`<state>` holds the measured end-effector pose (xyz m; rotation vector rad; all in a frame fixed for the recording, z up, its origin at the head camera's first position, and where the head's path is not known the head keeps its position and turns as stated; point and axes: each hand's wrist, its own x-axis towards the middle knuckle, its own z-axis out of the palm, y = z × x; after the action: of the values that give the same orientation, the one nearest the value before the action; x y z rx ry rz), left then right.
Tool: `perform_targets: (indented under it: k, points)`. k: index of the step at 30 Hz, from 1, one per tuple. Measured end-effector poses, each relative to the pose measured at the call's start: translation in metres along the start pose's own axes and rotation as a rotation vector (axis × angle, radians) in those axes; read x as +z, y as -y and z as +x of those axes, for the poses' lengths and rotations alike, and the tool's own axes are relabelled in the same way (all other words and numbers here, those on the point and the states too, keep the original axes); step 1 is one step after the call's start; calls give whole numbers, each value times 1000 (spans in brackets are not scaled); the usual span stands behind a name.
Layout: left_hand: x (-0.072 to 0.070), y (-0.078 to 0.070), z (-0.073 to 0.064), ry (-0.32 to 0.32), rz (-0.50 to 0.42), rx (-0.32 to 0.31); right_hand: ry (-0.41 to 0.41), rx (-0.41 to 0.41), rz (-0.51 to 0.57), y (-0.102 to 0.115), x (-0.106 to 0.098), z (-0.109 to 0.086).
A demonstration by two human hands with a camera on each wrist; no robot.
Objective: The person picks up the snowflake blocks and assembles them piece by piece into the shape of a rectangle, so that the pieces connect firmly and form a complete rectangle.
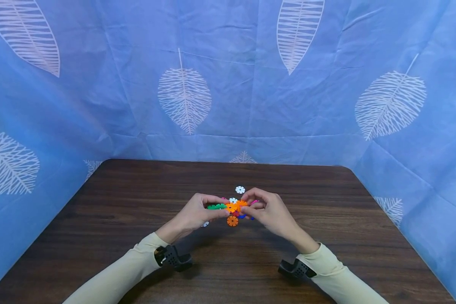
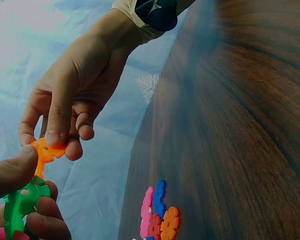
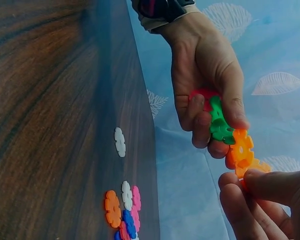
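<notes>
My left hand [image 1: 195, 213] grips a chain of notched plastic snowflake discs, held above the table. In the right wrist view the chain has a pink disc [image 3: 205, 95] partly hidden by the fingers, a green disc [image 3: 220, 124] and an orange disc [image 3: 241, 146]. The left thumb presses beside the joint of green and orange. Opposite, my right hand [image 1: 273, 213] pinches a second orange disc [image 3: 260, 165] between thumb and fingers. That disc stands at an angle against the first orange one, their edges meeting.
Below the hands, loose discs lie clustered on the dark wooden table [image 1: 137, 181]: an orange disc [image 1: 232, 221], a blue disc [image 3: 129, 223], a pink disc [image 3: 136, 199] and others. One white disc [image 1: 240, 190] sits farther back, another white disc [image 1: 205, 224] near the left wrist. A blue leaf-print cloth [image 1: 228, 105] hangs behind.
</notes>
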<state>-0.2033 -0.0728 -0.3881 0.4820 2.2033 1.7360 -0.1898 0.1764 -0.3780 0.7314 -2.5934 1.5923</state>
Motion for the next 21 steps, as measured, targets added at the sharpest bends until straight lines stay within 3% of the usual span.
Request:
perform_targets:
  k: [13, 21]
  points:
    - [3, 0, -2, -3, 7, 7, 1, 25, 49, -2, 2, -1]
    - [4, -1, -2, 1, 36, 5, 9, -13, 60, -2, 4, -2]
